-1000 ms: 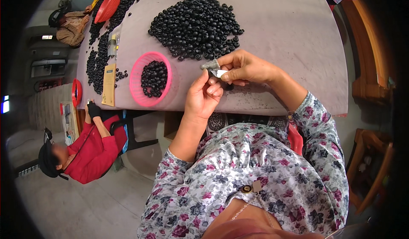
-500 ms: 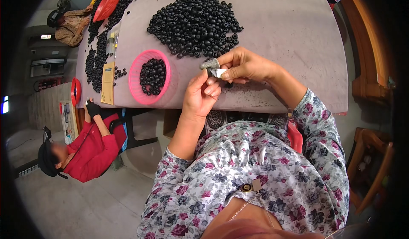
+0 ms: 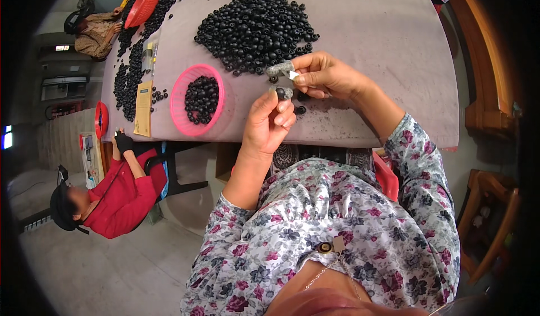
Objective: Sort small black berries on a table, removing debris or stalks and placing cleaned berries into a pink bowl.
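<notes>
A round black bead (image 3: 280,93) is pinched between the thumb and a grey-wrapped fingertip of my left hand (image 3: 265,123), near the table's front edge. Just above and to the right, my right hand (image 3: 327,78) grips a small white piece, perhaps folded paper or sandpaper (image 3: 293,75), between thumb and fingers. Its index finger wears a grey, dusty wrap (image 3: 280,69). The white piece and the bead are apart. Beyond both hands lies a large heap of black beads (image 3: 256,32). A few loose beads (image 3: 300,110) lie beside and below my right hand.
Left of my hands stands a pink plastic basket (image 3: 175,105) partly filled with black beads. Farther left are a tan booklet (image 3: 143,109), more beads and a red basket (image 3: 140,5). Dark dust covers the grey tablecloth (image 3: 388,63) near my right forearm. Two people sit along the left.
My hands have drawn apart: the right one has moved up and away with the white piece. The bead in my left hand, hidden before, now shows.
</notes>
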A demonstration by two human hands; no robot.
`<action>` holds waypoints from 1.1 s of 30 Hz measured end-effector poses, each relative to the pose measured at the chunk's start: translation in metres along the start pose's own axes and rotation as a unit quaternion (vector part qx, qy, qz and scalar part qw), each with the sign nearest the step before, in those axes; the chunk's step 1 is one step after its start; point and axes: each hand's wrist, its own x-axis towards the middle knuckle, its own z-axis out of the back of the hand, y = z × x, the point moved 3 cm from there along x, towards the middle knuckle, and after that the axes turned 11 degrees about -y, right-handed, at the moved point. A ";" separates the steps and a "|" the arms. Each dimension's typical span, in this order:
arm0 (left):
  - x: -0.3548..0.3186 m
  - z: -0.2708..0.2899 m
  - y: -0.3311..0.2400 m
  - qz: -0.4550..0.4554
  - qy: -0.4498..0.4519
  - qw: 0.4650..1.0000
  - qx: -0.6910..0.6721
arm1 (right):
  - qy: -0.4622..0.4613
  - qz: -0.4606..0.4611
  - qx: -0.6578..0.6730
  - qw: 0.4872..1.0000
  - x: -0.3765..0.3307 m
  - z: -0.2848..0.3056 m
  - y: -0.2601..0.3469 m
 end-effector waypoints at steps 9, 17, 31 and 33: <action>-0.007 -0.003 0.001 -0.050 0.001 0.998 0.048 | 0.019 -0.003 -0.034 0.999 0.002 0.001 -0.001; -0.034 0.020 -0.096 -0.382 -0.212 0.814 0.383 | -0.070 0.026 -0.069 0.995 0.002 0.004 0.005; 0.015 0.001 -0.057 -0.440 -0.147 0.482 0.743 | -0.120 0.090 -0.113 0.982 0.015 0.022 0.006; 0.029 0.008 -0.053 -0.404 -0.162 0.528 0.730 | -0.126 0.085 -0.119 0.981 0.012 0.017 0.009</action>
